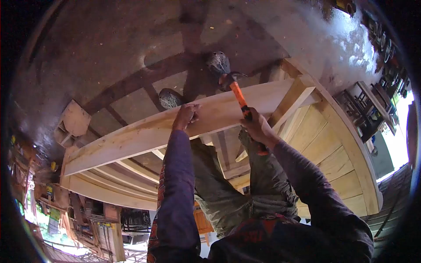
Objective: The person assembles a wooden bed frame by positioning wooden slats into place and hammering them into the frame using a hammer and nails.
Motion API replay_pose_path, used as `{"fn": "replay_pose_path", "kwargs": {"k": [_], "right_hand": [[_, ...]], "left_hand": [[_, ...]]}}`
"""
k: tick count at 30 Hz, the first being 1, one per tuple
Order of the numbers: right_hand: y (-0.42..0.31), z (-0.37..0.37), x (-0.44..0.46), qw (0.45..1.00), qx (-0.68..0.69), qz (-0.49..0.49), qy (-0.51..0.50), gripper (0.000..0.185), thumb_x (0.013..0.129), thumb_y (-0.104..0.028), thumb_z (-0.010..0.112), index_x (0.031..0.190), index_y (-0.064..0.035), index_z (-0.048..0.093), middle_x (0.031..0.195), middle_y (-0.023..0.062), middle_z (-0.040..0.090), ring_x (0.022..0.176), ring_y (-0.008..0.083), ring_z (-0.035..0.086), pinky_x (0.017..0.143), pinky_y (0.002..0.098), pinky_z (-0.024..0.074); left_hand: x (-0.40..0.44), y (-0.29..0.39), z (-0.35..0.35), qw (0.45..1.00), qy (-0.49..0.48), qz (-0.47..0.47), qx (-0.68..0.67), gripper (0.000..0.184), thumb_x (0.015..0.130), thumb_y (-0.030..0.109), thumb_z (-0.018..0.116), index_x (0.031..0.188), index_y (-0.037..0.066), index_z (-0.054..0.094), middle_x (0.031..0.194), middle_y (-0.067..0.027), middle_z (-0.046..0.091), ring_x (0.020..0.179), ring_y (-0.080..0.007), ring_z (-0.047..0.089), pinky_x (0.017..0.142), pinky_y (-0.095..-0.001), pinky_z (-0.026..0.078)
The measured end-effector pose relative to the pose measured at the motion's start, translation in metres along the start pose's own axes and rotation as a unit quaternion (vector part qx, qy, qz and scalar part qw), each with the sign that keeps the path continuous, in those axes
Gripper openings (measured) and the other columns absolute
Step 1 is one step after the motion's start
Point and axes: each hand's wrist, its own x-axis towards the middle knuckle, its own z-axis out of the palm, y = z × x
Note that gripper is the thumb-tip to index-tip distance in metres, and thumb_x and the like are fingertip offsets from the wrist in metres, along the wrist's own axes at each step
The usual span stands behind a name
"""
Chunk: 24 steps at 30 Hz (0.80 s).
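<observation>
The hammer (239,95) was held by the right hand (256,127), with its fingers wrapped around the black part of the handle. The orange part was left bare, and the head was held out past the far edge of the long board (131,136), near one shoe (218,63). The left hand (187,115) was placed at the long board, near its middle, with its fingers bent. It could not be told if the fingertips were pressed together or if a small thing was pinched. The long board was set across the big wooden frame (331,105). Flat slats (333,151) were lined up on the right side. Both shoes were seen on the floor (109,44).
</observation>
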Motion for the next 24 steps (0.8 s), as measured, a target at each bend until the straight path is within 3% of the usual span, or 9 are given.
{"fn": "replay_pose_path", "kwargs": {"k": [2, 5, 7, 10, 14, 17, 20, 22, 24], "right_hand": [[-0.004, 0.010, 0.004, 0.994, -0.011, -0.104, 0.039, 0.040, 0.086, -0.024, 0.064, 0.115, -0.0006, 0.050, 0.072, 0.0072, 0.056, 0.060, 0.0155, 0.055, 0.055, 0.0352, 0.0461], [-0.022, 0.014, -0.004, 0.995, 0.015, -0.092, 0.019, 0.039, 0.086, -0.025, 0.064, 0.113, -0.0006, 0.051, 0.073, 0.0096, 0.057, 0.064, 0.0186, 0.058, 0.060, 0.0378, 0.0472], [-0.050, 0.014, -0.023, 0.998, 0.010, -0.061, 0.011, 0.039, 0.086, -0.026, 0.064, 0.113, -0.0009, 0.051, 0.073, 0.0104, 0.057, 0.063, 0.0192, 0.058, 0.060, 0.0380, 0.0473], [-0.057, 0.019, -0.030, 0.999, -0.003, -0.043, 0.008, 0.040, 0.085, -0.027, 0.064, 0.113, -0.0014, 0.051, 0.073, 0.0123, 0.058, 0.063, 0.0210, 0.058, 0.061, 0.0383, 0.0474], [-0.062, 0.025, -0.033, 1.000, -0.009, -0.029, 0.008, 0.042, 0.085, -0.030, 0.065, 0.112, -0.0013, 0.051, 0.075, 0.0145, 0.059, 0.067, 0.0244, 0.060, 0.064, 0.0389, 0.0477], [-0.055, 0.028, -0.030, 1.000, -0.004, -0.019, 0.001, 0.041, 0.084, -0.030, 0.065, 0.111, -0.0013, 0.051, 0.074, 0.0150, 0.059, 0.067, 0.0261, 0.061, 0.064, 0.0400, 0.0475], [-0.040, 0.037, -0.021, 0.996, -0.051, -0.066, 0.040, 0.040, 0.085, -0.029, 0.064, 0.110, -0.0012, 0.051, 0.075, 0.0154, 0.059, 0.068, 0.0254, 0.061, 0.064, 0.0400, 0.0474], [-0.034, 0.041, -0.013, 0.993, -0.091, -0.061, 0.047, 0.039, 0.085, -0.028, 0.064, 0.110, -0.0017, 0.051, 0.075, 0.0154, 0.059, 0.067, 0.0251, 0.060, 0.063, 0.0402, 0.0472], [-0.038, 0.046, -0.012, 0.989, -0.126, -0.056, 0.056, 0.038, 0.085, -0.028, 0.064, 0.110, -0.0022, 0.051, 0.075, 0.0155, 0.058, 0.066, 0.0248, 0.060, 0.062, 0.0403, 0.0469]], "left_hand": [[0.000, 0.000, 0.000, 1.000, -0.007, -0.004, 0.009, 0.024, 0.093, 0.029, 0.063, 0.093, 0.007, 0.071, 0.057, 0.0016, 0.051, 0.046, -0.0068, 0.044, 0.042, -0.0267, 0.028], [-0.007, -0.001, 0.002, 0.997, 0.038, 0.044, -0.041, 0.021, 0.093, 0.026, 0.063, 0.091, 0.006, 0.067, 0.062, 0.0014, 0.054, 0.049, -0.0070, 0.048, 0.043, -0.0257, 0.033], [-0.016, 0.005, 0.007, 0.982, 0.097, 0.038, -0.156, 0.016, 0.093, 0.023, 0.064, 0.091, 0.007, 0.064, 0.066, 0.0003, 0.056, 0.052, -0.0075, 0.052, 0.046, -0.0254, 0.041], [-0.025, 0.006, -0.007, 0.986, 0.042, 0.088, -0.133, 0.015, 0.091, 0.019, 0.067, 0.096, 0.006, 0.062, 0.069, -0.0022, 0.059, 0.054, -0.0095, 0.055, 0.048, -0.0256, 0.047], [-0.029, 0.015, -0.013, 0.989, 0.105, 0.033, -0.102, 0.015, 0.088, 0.015, 0.069, 0.096, 0.004, 0.062, 0.069, -0.0036, 0.059, 0.055, -0.0101, 0.057, 0.046, -0.0260, 0.047], [-0.018, 0.009, -0.018, 0.986, 0.103, 0.077, -0.108, 0.017, 0.086, 0.010, 0.068, 0.100, 0.001, 0.062, 0.071, -0.0045, 0.062, 0.054, -0.0107, 0.057, 0.044, -0.0261, 0.046], [0.002, -0.010, -0.024, 0.989, 0.107, 0.083, -0.067, 0.022, 0.087, 0.012, 0.068, 0.106, 0.002, 0.065, 0.074, -0.0043, 0.064, 0.059, -0.0091, 0.058, 0.050, -0.0262, 0.047], [0.020, -0.037, -0.027, 0.977, 0.043, 0.176, -0.112, 0.026, 0.087, 0.018, 0.068, 0.108, 0.001, 0.067, 0.080, -0.0038, 0.067, 0.069, -0.0076, 0.059, 0.061, -0.0270, 0.048], [0.015, -0.045, -0.029, 0.979, 0.032, 0.190, -0.063, 0.025, 0.087, 0.020, 0.068, 0.105, 0.002, 0.069, 0.082, -0.0027, 0.069, 0.073, -0.0072, 0.059, 0.066, -0.0268, 0.048]]}}
